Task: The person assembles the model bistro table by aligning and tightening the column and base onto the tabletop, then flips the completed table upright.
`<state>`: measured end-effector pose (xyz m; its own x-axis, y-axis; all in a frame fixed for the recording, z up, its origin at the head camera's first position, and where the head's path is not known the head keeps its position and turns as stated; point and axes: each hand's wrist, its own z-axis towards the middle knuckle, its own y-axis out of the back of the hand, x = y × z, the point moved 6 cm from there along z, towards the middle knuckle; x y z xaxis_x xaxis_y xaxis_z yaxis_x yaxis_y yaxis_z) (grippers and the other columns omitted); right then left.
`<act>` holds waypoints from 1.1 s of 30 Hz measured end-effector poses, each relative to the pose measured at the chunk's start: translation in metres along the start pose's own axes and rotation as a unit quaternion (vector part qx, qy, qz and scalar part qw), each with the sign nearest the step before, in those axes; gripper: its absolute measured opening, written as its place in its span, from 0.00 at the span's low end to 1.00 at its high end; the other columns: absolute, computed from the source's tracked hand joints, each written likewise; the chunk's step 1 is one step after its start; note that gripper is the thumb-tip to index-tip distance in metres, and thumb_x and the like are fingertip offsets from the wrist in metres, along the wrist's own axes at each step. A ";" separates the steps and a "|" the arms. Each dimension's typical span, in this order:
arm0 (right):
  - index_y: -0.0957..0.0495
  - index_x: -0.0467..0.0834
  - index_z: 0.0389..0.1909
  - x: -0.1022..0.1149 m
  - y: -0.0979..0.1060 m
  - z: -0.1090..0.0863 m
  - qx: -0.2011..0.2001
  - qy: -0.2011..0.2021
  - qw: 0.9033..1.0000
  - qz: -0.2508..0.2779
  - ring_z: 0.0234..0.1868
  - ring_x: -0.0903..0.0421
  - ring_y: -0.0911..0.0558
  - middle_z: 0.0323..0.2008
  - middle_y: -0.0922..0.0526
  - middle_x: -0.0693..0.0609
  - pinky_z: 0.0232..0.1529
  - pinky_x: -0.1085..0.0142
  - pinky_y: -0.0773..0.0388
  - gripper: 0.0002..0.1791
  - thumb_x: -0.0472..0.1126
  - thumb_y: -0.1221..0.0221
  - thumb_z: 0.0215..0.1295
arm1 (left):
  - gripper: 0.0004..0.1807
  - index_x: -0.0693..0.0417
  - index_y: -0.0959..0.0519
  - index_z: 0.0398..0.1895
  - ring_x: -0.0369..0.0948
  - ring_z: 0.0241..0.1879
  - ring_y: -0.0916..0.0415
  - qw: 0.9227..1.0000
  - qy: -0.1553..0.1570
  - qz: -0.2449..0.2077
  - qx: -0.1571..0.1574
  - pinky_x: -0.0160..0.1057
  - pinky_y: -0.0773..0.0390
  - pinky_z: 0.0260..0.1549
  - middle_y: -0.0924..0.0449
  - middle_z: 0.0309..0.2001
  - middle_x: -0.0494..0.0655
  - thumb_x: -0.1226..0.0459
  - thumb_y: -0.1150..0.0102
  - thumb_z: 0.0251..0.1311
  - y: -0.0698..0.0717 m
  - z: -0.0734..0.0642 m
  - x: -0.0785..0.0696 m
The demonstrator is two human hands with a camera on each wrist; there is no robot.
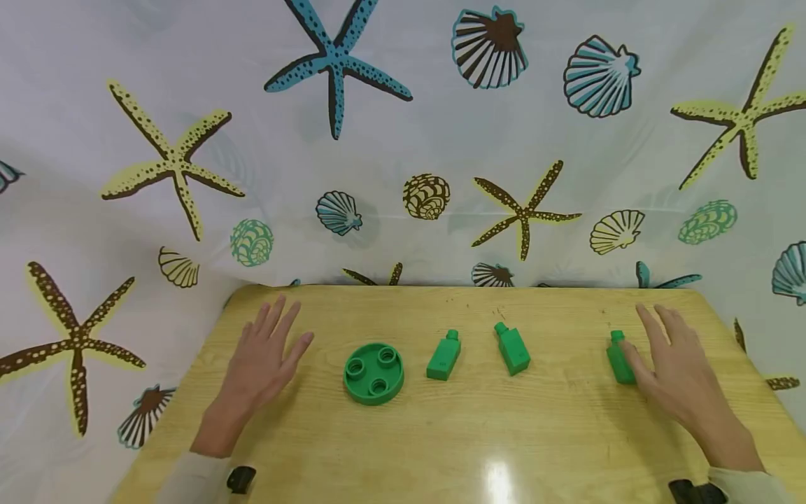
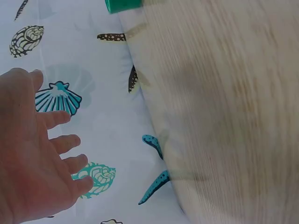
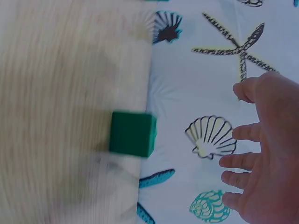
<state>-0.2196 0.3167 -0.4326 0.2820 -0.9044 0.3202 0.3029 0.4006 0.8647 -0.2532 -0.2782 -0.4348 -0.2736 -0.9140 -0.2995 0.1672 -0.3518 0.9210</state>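
A green block with a short neck [image 1: 621, 362] lies on the right part of the table, partly hidden by the thumb of the right hand [image 1: 683, 381], but the right wrist view shows the hand apart from it. Two similar blocks, one left of centre [image 1: 444, 358] and one right of it [image 1: 515, 351], lie near the middle, and beside them is a round green base [image 1: 371, 374] with three sockets. The left hand [image 1: 261, 364] is nearest to this base. The fingers of both hands are spread loosely and grasp nothing. The table [image 1: 478, 427] is of yellowish wood, with fine grain, small dark marks toward the far edge and a bright reflection near the front. Behind it and on both sides I see a white cloth [image 1: 403, 133], printed with starfish and shells in blue, yellow, brown and green.
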 end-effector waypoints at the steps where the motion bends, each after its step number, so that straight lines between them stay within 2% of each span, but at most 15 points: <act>1: 0.44 0.34 0.78 0.006 0.001 0.002 -0.008 0.004 1.000 0.009 0.70 0.23 0.42 0.71 0.42 0.23 0.63 0.23 0.46 0.37 0.48 0.45 0.79 | 0.38 0.57 0.45 0.82 0.64 0.79 0.60 1.000 -0.001 -0.012 -0.002 0.72 0.53 0.70 0.54 0.81 0.63 0.44 0.58 0.80 0.000 0.000 -0.003; 6: 0.42 0.36 0.78 0.035 -0.003 0.003 -0.019 0.000 0.998 0.063 0.65 0.23 0.37 0.69 0.38 0.26 0.53 0.25 0.34 0.36 0.46 0.43 0.78 | 0.38 0.58 0.45 0.81 0.66 0.78 0.57 0.996 0.001 -0.086 0.012 0.73 0.49 0.69 0.53 0.80 0.64 0.46 0.56 0.80 -0.006 -0.007 -0.020; 8: 0.42 0.37 0.78 0.048 -0.007 0.004 -0.016 -0.006 0.996 0.089 0.65 0.24 0.36 0.69 0.37 0.28 0.53 0.26 0.33 0.35 0.47 0.43 0.78 | 0.38 0.57 0.46 0.82 0.65 0.78 0.58 0.993 0.006 -0.117 0.021 0.72 0.48 0.70 0.54 0.81 0.63 0.45 0.56 0.80 -0.010 -0.009 -0.025; 15: 0.38 0.36 0.76 0.091 -0.029 0.014 -0.030 0.005 0.988 0.153 0.63 0.32 0.29 0.66 0.31 0.33 0.54 0.32 0.28 0.33 0.45 0.42 0.77 | 0.38 0.56 0.48 0.82 0.63 0.78 0.55 0.977 0.007 -0.213 0.028 0.71 0.47 0.70 0.54 0.81 0.61 0.47 0.53 0.79 -0.024 -0.012 -0.038; 19: 0.37 0.37 0.75 0.114 -0.047 0.020 -0.018 0.007 0.980 0.196 0.61 0.37 0.25 0.64 0.28 0.37 0.54 0.38 0.23 0.31 0.44 0.42 0.77 | 0.38 0.56 0.48 0.82 0.61 0.78 0.53 0.966 0.006 -0.258 0.027 0.69 0.47 0.71 0.50 0.80 0.60 0.49 0.50 0.79 -0.031 -0.014 -0.047; 22: 0.36 0.37 0.74 0.131 -0.064 0.023 -0.003 0.002 0.971 0.239 0.59 0.39 0.23 0.62 0.26 0.38 0.55 0.41 0.21 0.32 0.43 0.40 0.76 | 0.39 0.55 0.47 0.82 0.61 0.77 0.51 0.957 0.014 -0.289 0.036 0.69 0.43 0.70 0.48 0.79 0.60 0.49 0.47 0.77 -0.038 -0.015 -0.053; 26: 0.36 0.35 0.73 0.150 -0.087 0.025 0.014 -0.016 0.953 0.303 0.59 0.39 0.22 0.62 0.25 0.37 0.58 0.44 0.20 0.34 0.43 0.36 0.73 | 0.41 0.54 0.46 0.82 0.62 0.75 0.45 0.945 0.042 -0.318 0.058 0.67 0.35 0.67 0.47 0.79 0.61 0.49 0.42 0.74 -0.049 -0.018 -0.056; 30: 0.37 0.35 0.73 0.161 -0.109 0.028 0.029 -0.045 0.935 0.349 0.62 0.39 0.24 0.64 0.26 0.36 0.62 0.45 0.23 0.38 0.45 0.33 0.70 | 0.45 0.55 0.46 0.81 0.61 0.73 0.41 0.945 0.064 -0.313 0.068 0.64 0.33 0.66 0.44 0.77 0.62 0.48 0.37 0.70 -0.060 -0.021 -0.056; 33: 0.37 0.36 0.74 0.165 -0.123 0.030 0.041 -0.063 0.929 0.362 0.63 0.39 0.25 0.65 0.28 0.36 0.64 0.46 0.25 0.39 0.44 0.31 0.68 | 0.49 0.56 0.46 0.81 0.60 0.72 0.39 0.948 0.075 -0.302 0.074 0.63 0.34 0.67 0.42 0.76 0.62 0.48 0.31 0.65 -0.065 -0.022 -0.058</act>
<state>-0.2380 0.1134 -0.4741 0.2744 -0.4143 0.8678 0.0033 0.9028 0.4300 -0.2277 -0.2069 -0.4832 -0.1387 -0.5774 -0.8046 -0.1141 -0.7977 0.5921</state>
